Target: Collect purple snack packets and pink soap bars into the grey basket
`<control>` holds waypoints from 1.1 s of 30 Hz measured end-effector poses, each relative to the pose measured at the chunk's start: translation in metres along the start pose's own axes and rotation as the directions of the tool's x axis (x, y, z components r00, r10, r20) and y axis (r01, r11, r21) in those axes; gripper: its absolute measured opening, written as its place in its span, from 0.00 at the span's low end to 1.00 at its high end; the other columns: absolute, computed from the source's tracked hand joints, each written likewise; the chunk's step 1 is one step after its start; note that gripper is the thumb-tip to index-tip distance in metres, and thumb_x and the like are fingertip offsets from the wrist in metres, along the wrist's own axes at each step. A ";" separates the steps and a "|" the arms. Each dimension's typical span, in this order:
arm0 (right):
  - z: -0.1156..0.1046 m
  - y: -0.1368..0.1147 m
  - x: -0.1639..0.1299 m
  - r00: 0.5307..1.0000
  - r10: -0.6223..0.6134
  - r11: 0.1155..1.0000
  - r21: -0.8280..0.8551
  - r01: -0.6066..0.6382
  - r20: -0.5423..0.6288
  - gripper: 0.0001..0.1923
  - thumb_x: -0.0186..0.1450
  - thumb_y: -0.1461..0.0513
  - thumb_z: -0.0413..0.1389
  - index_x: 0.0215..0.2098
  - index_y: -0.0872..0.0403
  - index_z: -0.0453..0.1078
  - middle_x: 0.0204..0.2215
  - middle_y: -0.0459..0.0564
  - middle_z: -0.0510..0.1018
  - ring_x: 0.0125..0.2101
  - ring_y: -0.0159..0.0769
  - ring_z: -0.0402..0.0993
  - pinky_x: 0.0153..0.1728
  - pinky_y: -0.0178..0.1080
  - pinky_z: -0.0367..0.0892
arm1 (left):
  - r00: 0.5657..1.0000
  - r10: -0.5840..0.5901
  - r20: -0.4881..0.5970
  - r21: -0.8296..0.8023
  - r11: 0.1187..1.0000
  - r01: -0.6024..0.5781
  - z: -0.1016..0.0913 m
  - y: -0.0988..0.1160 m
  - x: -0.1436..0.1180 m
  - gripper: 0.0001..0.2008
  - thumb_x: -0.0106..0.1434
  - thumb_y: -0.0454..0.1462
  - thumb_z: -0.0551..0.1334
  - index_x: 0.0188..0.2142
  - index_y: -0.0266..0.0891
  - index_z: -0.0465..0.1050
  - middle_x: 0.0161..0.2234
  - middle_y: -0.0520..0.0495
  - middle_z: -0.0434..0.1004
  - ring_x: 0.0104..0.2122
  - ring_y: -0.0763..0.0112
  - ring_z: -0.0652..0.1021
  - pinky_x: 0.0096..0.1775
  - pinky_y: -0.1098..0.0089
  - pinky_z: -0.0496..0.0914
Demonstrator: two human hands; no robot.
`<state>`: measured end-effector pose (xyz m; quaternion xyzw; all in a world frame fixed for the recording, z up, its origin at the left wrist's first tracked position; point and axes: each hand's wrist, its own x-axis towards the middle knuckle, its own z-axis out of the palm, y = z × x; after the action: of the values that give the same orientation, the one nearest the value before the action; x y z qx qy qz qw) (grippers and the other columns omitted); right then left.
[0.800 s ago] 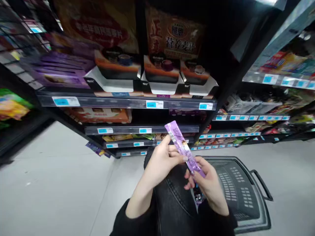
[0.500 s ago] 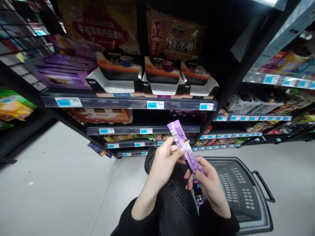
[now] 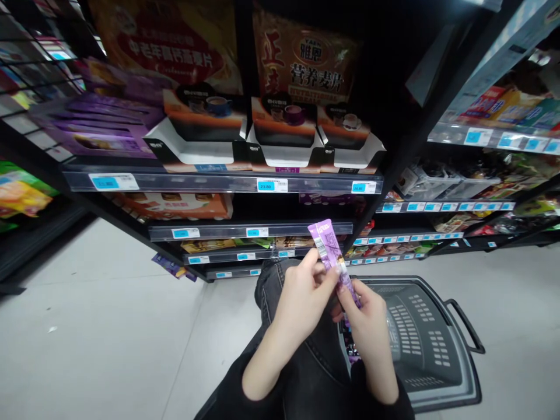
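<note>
Both forearms rise from the bottom edge in black sleeves, bare from the wrist up, and converge just right of centre. The left hand [image 3: 301,294] comes in from about 7 o'clock, its back to the camera, thumb and forefinger pinched together at its 1 o'clock tip. The right hand [image 3: 370,324] enters from 5 o'clock, fingers curled, fingertips pinched towards 11 o'clock, touching the left hand's fingertips.

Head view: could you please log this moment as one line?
left hand: grips purple sachet | right hand: grips its lower end | grey basket: floor, beside knee
</note>
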<state>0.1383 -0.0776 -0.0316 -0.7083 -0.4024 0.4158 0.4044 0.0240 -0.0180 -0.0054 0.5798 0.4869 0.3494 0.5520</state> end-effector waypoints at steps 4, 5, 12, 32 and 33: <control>-0.004 -0.003 0.001 0.999 0.036 0.994 -0.100 -0.038 -0.022 0.24 0.62 0.45 0.50 0.22 0.54 0.67 0.14 0.46 0.72 0.18 0.33 0.71 0.23 0.34 0.64 | 0.999 -0.016 0.044 0.014 1.000 0.015 0.003 0.000 0.001 0.06 0.61 0.40 0.60 0.34 0.42 0.65 0.21 0.56 0.73 0.23 0.71 0.74 0.25 0.75 0.66; -0.005 -0.003 0.001 0.999 0.043 0.994 -0.096 -0.044 -0.006 0.24 0.62 0.45 0.50 0.23 0.55 0.67 0.15 0.45 0.72 0.18 0.33 0.71 0.23 0.34 0.64 | 0.999 -0.016 0.043 -0.002 1.000 0.016 0.003 0.000 0.001 0.06 0.61 0.40 0.60 0.34 0.42 0.66 0.21 0.56 0.73 0.23 0.70 0.75 0.26 0.74 0.67; -0.012 0.002 0.003 0.916 -0.079 0.959 0.282 -0.038 0.393 0.15 0.65 0.53 0.53 0.42 0.55 0.68 0.30 0.49 0.79 0.25 0.30 0.75 0.27 0.33 0.72 | 0.995 -0.094 0.023 -0.350 0.932 0.096 -0.012 -0.003 0.009 0.11 0.56 0.40 0.64 0.36 0.37 0.69 0.24 0.50 0.77 0.22 0.70 0.76 0.26 0.73 0.73; -0.022 0.004 -0.002 0.953 -0.128 0.880 0.474 -0.019 0.276 0.17 0.62 0.59 0.59 0.50 0.50 0.72 0.38 0.52 0.81 0.39 0.44 0.79 0.37 0.45 0.79 | 0.978 -0.086 -0.188 -0.545 0.838 -0.031 -0.027 -0.019 0.025 0.11 0.56 0.41 0.64 0.29 0.34 0.73 0.22 0.50 0.76 0.18 0.75 0.75 0.22 0.76 0.73; -0.023 0.004 -0.002 0.953 -0.110 0.881 0.471 -0.037 0.281 0.17 0.61 0.59 0.60 0.49 0.51 0.73 0.36 0.52 0.82 0.37 0.43 0.80 0.36 0.44 0.79 | 0.974 -0.070 -0.214 -0.525 0.850 -0.054 -0.029 -0.021 0.027 0.11 0.57 0.41 0.63 0.27 0.33 0.73 0.21 0.50 0.75 0.18 0.76 0.74 0.21 0.77 0.72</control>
<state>0.1595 -0.0859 -0.0279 -0.5096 -0.3591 0.5957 0.5065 0.0007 0.0145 -0.0258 0.3608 0.4339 0.5305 0.6325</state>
